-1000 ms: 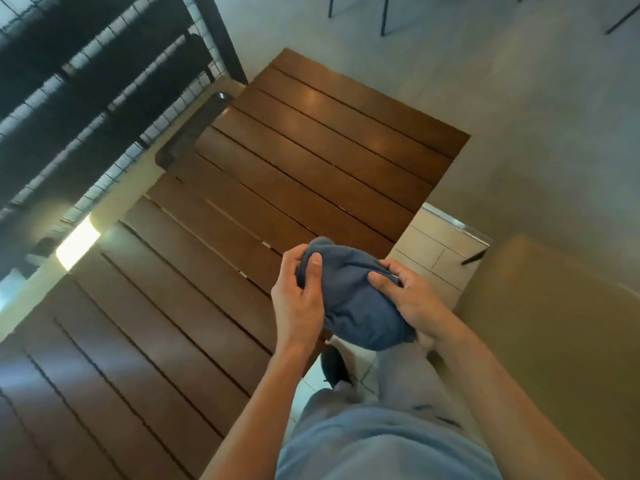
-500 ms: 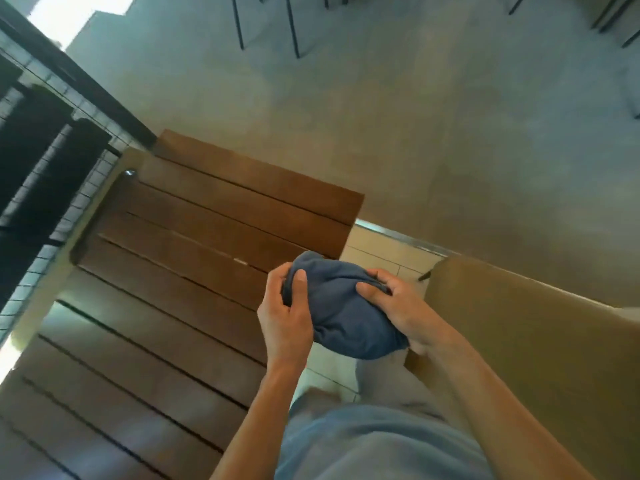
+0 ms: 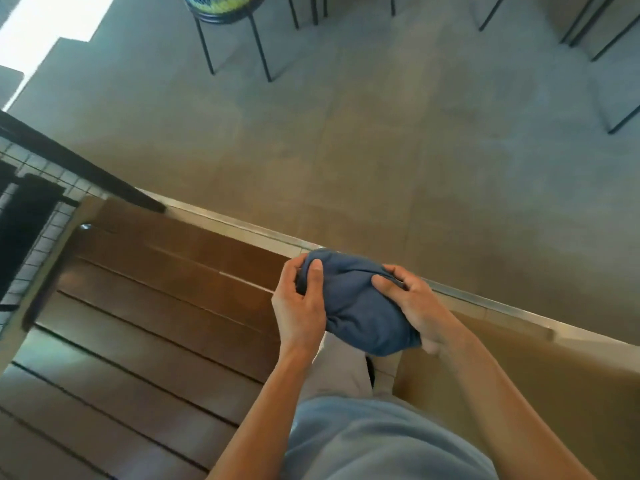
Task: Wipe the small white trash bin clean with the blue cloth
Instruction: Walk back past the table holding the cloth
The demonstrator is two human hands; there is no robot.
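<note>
Above the slatted wooden desk (image 3: 166,306), both hands, left hand (image 3: 299,308) and right hand (image 3: 417,306), stay closed around the soft, bunched blue cloth (image 3: 360,306); more grey floor (image 3: 381,150) shows now.

— Left of the left hand (image 3: 300,308)?
— Slatted wooden tabletop (image 3: 145,317), bare across every visible board; free passage over it. Farther left, a dark railing (image 3: 79,168) and wire grid (image 3: 41,237) closing off that side.
— Right of the right hand (image 3: 415,306)?
— Tan flat surface (image 3: 540,382) just beside and below the wrist, bare on top. Metal edge strip (image 3: 491,303) running past the fingers.
— Between the hands?
— Filled by the bundled blue cloth (image 3: 360,306), gripped from both sides; no gap there.
— Ahead of both?
— Open grey floor (image 3: 381,150), well clear. Far beyond, thin black legs of a stool (image 3: 235,36) and chair legs (image 3: 595,32) at the upper right.
</note>
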